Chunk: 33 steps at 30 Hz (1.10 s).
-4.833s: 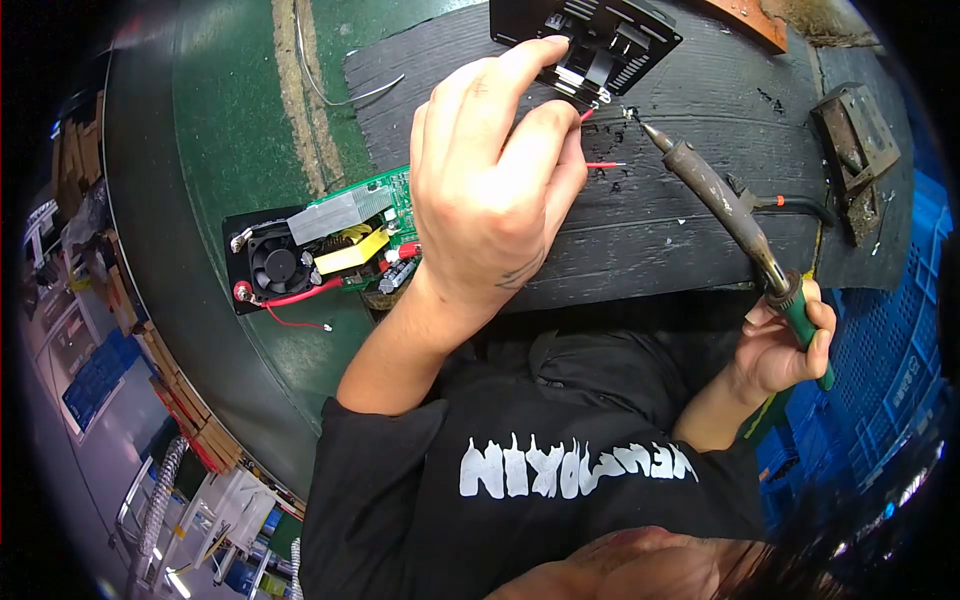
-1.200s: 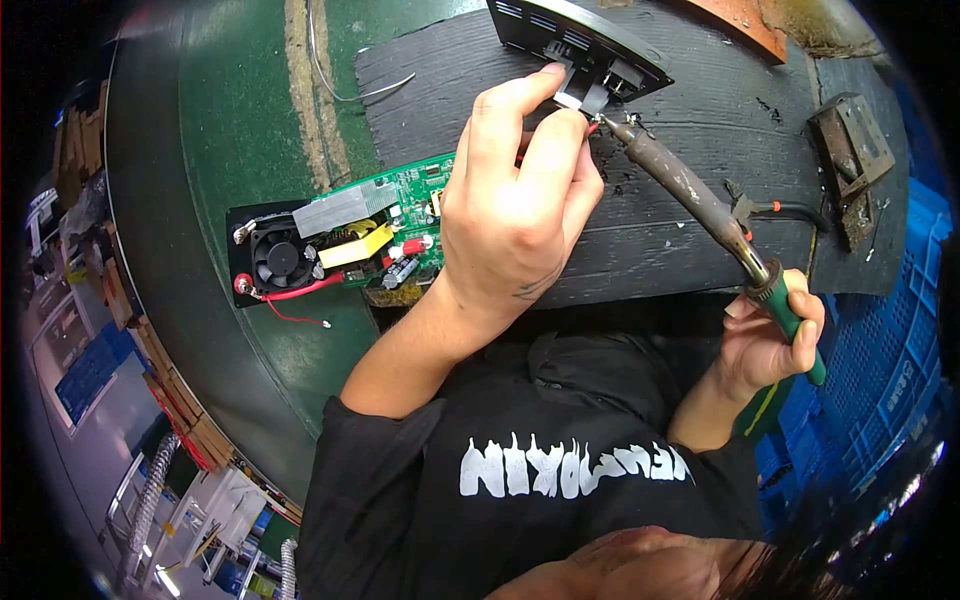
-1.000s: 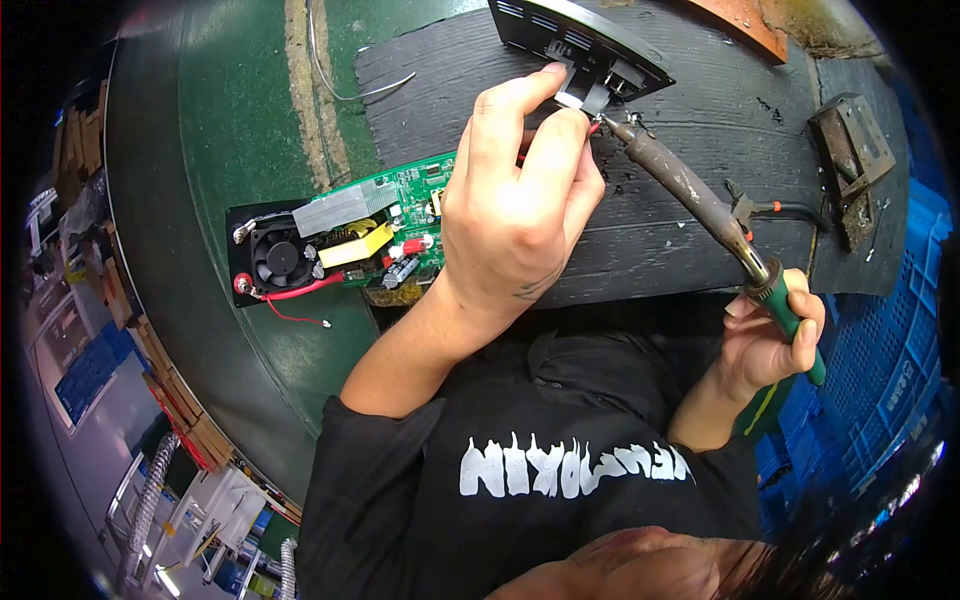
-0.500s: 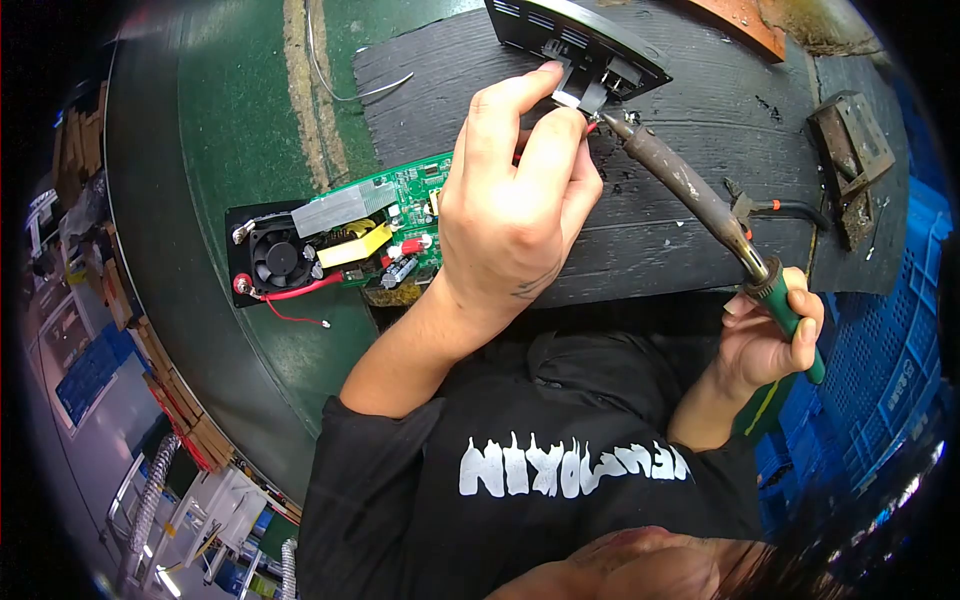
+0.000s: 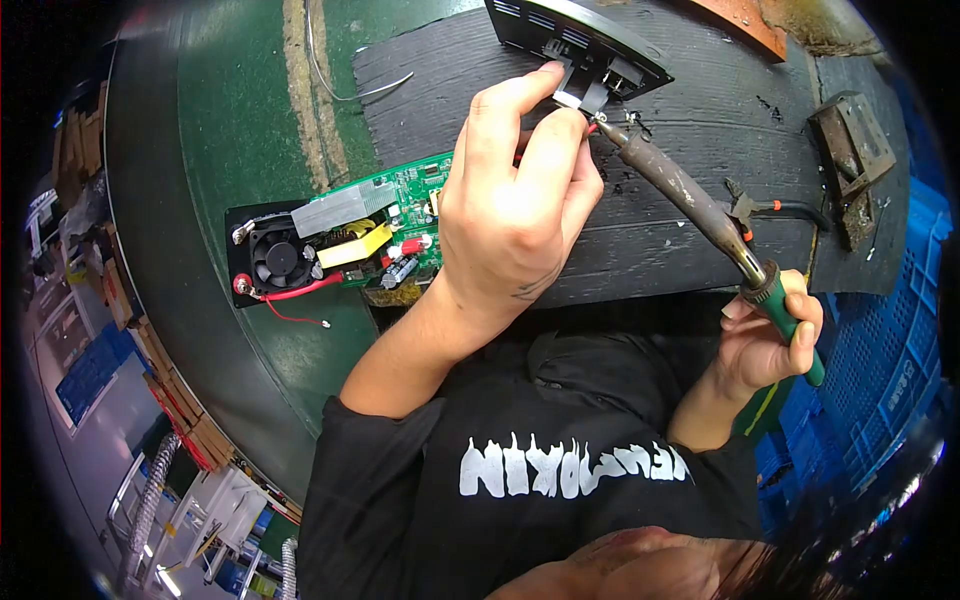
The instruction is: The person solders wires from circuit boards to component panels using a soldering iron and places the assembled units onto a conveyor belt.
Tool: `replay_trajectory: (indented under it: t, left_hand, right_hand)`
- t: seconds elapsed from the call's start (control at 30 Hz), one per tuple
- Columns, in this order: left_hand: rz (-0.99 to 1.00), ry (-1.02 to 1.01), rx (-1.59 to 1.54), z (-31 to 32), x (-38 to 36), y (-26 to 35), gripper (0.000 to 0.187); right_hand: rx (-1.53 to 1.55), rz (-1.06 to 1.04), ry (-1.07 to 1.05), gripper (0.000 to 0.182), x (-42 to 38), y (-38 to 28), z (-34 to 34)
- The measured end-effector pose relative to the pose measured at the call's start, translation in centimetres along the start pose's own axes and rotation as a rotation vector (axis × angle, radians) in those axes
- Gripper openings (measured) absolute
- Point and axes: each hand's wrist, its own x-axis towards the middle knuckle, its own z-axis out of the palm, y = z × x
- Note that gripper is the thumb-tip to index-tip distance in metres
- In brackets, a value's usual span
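Observation:
My left hand [image 5: 515, 195] is closed at the rear of a black vented panel [image 5: 590, 45], its index fingertip against the panel's inner parts. A red wire [image 5: 591, 128] sticks out from its pinched fingers near the panel's terminals. In my right hand [image 5: 768, 335] is a soldering iron [image 5: 690, 190], gripped by its green handle. The iron's tip meets the end of the wire beside the terminals; exact contact is too small to make out. Partly behind my left hand lies a green circuit board [image 5: 420, 185] with a black fan [image 5: 278, 258] at its end.
A black mat [image 5: 700, 240] covers the green bench [image 5: 230, 100]. To the right are a metal stand [image 5: 850, 150] and cutters with orange-marked dark handles [image 5: 745, 207]. A loose thin wire [image 5: 375, 95] lies at the back left. Blue crates [image 5: 880, 350] stand beyond the right edge.
The soldering iron's tip has shifted slightly left and down along the wire end. My left hand and the panel stay in place.

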Motion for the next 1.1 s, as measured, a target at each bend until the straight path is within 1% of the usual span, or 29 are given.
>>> replay_trajectory:
  t: [0.33,0.43,0.73,0.8,1.03,1.1]
  left_hand:
    - [0.009,0.007,-0.013,0.07,-0.06,-0.13,0.019]
    - [0.008,0.011,-0.006,0.06,-0.04,-0.09,0.019]
    - [0.008,0.01,0.005,0.04,-0.01,-0.11,0.02]
    - [0.006,0.009,0.003,0.0,0.01,-0.09,0.02]
    - [0.008,0.012,-0.001,0.08,0.0,-0.13,0.02]
    - [0.004,0.015,-0.005,0.09,-0.04,-0.13,0.02]
  right_hand:
    - [-0.006,-0.003,-0.005,0.037,0.0,-0.18,0.13]
    - [-0.046,-0.033,-0.036,0.033,-0.1,-0.36,0.13]
    - [-0.022,-0.024,-0.005,0.032,-0.18,-0.33,-0.12]
    - [-0.023,-0.011,-0.005,0.037,-0.26,-0.34,-0.28]
    - [-0.032,-0.015,0.017,0.037,-0.29,-0.51,-0.22]
    - [-0.032,-0.007,0.061,0.032,-0.31,-0.56,0.08]
